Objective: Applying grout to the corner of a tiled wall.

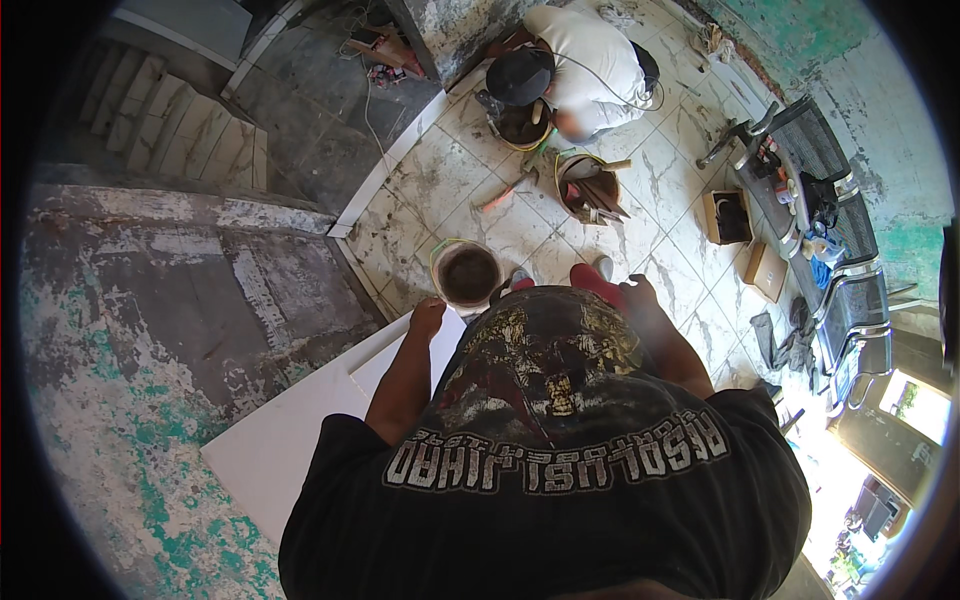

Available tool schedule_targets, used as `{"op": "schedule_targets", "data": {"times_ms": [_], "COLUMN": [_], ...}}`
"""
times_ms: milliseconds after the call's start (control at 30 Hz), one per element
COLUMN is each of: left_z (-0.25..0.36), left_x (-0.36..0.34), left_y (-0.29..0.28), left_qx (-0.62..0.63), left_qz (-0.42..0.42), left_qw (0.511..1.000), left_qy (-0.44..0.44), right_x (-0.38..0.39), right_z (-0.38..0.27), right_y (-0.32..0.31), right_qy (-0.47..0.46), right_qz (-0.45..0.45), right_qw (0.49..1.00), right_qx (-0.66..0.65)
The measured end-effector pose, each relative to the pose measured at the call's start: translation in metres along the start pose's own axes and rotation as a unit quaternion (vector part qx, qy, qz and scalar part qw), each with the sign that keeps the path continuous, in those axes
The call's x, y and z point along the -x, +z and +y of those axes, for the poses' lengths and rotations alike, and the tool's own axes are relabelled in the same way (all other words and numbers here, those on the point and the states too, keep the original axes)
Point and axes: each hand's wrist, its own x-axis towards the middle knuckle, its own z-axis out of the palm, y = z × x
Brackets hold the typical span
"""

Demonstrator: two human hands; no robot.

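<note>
My left hand point(428, 315) is curled into a fist beside a pale bucket point(436, 272) with dark contents. A large white panel point(290, 440) leans or lies beneath my left forearm. On the other side of my body, my right hand point(640, 292) hangs at waist height with its fingers curled in. Whether either fist holds something small does not show. My feet, partly hidden by my dark shirt, stand on the tiled floor just right of the pale bucket.
Ahead, another person point(595, 65) bends over a second bucket point(530, 147). A tool-filled bucket point(563, 197) and an orange-handled hammer point(497, 199) are on the floor. At right stand cardboard boxes point(764, 273) and a metal bench point(850, 235). A peeling wall point(130, 400) borders the left.
</note>
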Motion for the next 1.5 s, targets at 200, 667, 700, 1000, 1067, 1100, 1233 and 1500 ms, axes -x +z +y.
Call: {"op": "schedule_targets", "data": {"times_ms": [200,667,700,1000,1067,1100,1233,1500], "left_z": [0.009,-0.001,-0.001,0.009,0.004,-0.004,-0.006,0.006], "left_x": [0.004,-0.001,0.000,0.000,0.000,-0.001,-0.005,0.004], "left_y": [-0.004,-0.002,-0.002,-0.003,0.001,0.001,0.000,0.008], "left_qx": [-0.030,-0.032,-0.032,-0.002,-0.008,-0.012,-0.048,-0.049], "left_qz": [0.002,0.004,0.004,-0.003,-0.001,0.009,-0.031,-0.010], "left_qw": [0.999,0.999,0.999,1.000,1.000,1.000,0.998,0.999], "left_qy": [-0.017,-0.017,-0.018,-0.019,-0.014,-0.023,-0.009,-0.010], "right_x": [0.003,0.026,0.026,0.002,0.003,0.012,0.019,0.015], "right_z": [-0.007,-0.057,-0.061,0.015,0.006,-0.024,-0.047,-0.027], "right_y": [-0.010,-0.042,-0.044,-0.001,-0.007,-0.019,-0.040,-0.038], "right_qy": [-0.023,0.025,0.026,-0.029,-0.025,-0.012,0.112,0.135], "right_qz": [-0.021,-0.031,-0.032,-0.004,0.001,-0.005,-0.040,-0.018], "right_qw": [0.998,0.999,0.998,0.999,0.999,0.999,0.992,0.983], "right_qx": [0.063,0.036,0.041,0.041,0.024,0.040,-0.031,-0.119]}}
